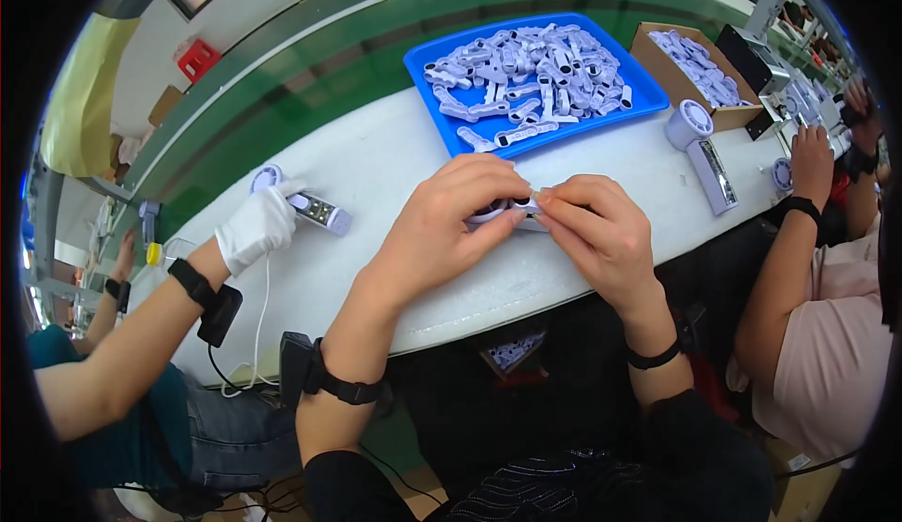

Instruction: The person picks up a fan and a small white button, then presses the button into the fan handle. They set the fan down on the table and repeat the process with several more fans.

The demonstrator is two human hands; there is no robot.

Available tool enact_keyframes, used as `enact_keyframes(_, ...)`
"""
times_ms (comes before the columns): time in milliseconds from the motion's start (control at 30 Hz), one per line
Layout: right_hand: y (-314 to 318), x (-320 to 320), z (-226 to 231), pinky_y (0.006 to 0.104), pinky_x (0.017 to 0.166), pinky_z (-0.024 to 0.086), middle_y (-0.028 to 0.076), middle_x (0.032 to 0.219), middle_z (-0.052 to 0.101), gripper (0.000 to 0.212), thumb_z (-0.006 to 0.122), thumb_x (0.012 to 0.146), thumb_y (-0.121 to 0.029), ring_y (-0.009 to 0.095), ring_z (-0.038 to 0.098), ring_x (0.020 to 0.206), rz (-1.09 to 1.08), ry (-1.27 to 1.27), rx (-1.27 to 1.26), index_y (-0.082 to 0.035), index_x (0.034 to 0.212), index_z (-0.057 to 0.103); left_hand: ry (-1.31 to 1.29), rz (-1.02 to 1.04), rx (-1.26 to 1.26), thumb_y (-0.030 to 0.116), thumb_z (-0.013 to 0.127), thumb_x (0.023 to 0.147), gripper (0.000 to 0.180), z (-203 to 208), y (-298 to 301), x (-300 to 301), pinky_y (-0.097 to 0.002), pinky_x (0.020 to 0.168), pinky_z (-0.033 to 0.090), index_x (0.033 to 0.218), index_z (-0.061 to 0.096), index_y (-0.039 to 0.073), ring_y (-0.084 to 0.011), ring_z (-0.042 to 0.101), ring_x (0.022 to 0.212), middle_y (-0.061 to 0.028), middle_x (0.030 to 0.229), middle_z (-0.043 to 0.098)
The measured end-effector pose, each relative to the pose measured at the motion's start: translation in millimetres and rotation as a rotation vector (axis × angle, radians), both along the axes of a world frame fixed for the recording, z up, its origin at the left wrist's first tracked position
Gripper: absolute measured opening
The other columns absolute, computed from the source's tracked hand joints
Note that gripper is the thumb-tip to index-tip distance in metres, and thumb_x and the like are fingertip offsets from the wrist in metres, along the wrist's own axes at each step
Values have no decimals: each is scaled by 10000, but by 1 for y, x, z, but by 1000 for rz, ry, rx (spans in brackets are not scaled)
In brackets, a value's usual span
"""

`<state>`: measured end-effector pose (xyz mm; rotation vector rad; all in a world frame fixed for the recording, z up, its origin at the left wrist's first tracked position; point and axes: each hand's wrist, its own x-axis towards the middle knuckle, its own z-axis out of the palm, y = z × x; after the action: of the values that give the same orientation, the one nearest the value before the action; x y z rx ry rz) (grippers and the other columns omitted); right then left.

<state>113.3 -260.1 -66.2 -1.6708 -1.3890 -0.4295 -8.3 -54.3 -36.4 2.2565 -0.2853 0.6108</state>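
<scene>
In front of me, both my hands meet over a small handheld fan body (pixel 541 225) of pale lavender plastic, most of it hidden by my fingers. My left hand (pixel 437 226) grips it from the left, thumb and fingers bent round its rounded end. From the other side, my right hand (pixel 606 235) pinches a small part at its upper edge, too covered to make out. Just beyond my hands, a blue tray (pixel 648 99) bears a heap of small lavender plastic parts (pixel 554 66). To the right lies another lavender fan (pixel 691 123), its handle open on the inner parts.
A cardboard box (pixel 648 52) of lavender parts stands behind the fan at right. At left, a co-worker's white-gloved hand (pixel 258 226) holds a similar fan (pixel 319 212). Another co-worker's hand (pixel 811 160) is at the far right. A green belt (pixel 329 80) runs behind the white table (pixel 376 141).
</scene>
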Motion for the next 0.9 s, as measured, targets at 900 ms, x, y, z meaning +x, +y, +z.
enact_keyframes(900,-7,3,2,330,885,639,171,1180,807,247,753,907,78,275,801,1047,41,279,5,21,1140,817,-122,108,75,40,822,888,176,-6,-10,9,-414,958,592,1057,783,10,-307,729,1099,-108,1097,782)
